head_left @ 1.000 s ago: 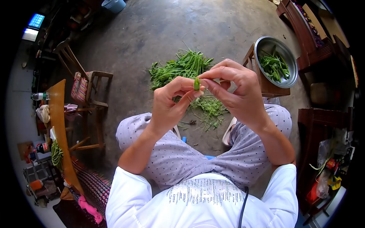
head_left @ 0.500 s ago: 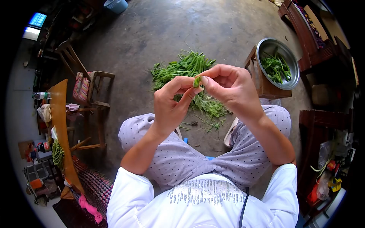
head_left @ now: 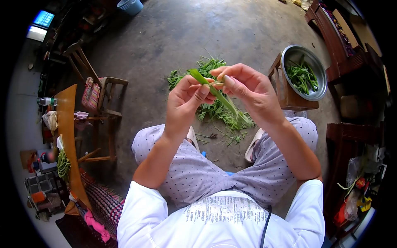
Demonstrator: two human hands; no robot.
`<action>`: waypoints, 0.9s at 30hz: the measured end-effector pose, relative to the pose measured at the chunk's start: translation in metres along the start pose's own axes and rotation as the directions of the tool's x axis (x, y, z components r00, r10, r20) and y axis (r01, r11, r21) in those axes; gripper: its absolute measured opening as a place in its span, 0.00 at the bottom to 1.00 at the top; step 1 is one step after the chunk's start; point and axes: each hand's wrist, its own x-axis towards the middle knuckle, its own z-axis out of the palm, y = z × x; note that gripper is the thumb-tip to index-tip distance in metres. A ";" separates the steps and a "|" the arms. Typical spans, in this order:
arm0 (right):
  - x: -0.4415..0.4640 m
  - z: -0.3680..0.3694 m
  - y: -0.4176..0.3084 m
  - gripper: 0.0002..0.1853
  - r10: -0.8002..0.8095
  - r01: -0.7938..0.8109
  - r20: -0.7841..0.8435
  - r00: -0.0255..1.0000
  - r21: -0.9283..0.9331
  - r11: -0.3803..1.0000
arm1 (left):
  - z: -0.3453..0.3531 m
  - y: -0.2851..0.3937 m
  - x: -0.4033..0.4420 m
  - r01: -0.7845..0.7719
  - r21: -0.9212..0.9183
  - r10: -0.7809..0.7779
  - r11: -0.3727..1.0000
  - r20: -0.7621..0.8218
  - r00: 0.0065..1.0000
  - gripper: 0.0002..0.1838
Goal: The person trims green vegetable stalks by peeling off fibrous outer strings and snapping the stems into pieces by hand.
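Observation:
My left hand (head_left: pixel 185 101) pinches a green stem (head_left: pixel 223 101), which slants from upper left to lower right between my hands. Thumb and fingers of my right hand (head_left: pixel 256 93) are closed on a thin pale strand (head_left: pixel 216 83) at the stem's side. Below and beyond the hands, a pile of leafy green stalks (head_left: pixel 211 64) lies on the floor, partly hidden by the fingers. Loose trimmings (head_left: pixel 235 134) are scattered nearer my feet. To the right, a metal basin (head_left: pixel 322 89) holds cut green pieces.
The basin rests on a wooden stool (head_left: pixel 300 103). At the left are a wooden chair (head_left: pixel 113 79) and a table edge (head_left: pixel 68 136) with a bottle (head_left: pixel 47 101). Dark wooden furniture (head_left: pixel 345 62) lines the right side. A blue basket (head_left: pixel 130 6) is at the far left.
The stem between my hands has turned from end-on to lengthwise, showing much more of it. My right hand has drawn slightly away from my left with the pale strand.

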 end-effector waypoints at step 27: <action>0.011 -0.061 0.014 0.09 0.218 -0.194 -0.087 0.972 -0.817 0.543 | -0.041 0.016 -0.011 -0.050 0.114 0.057 0.992 -0.057 0.997 0.09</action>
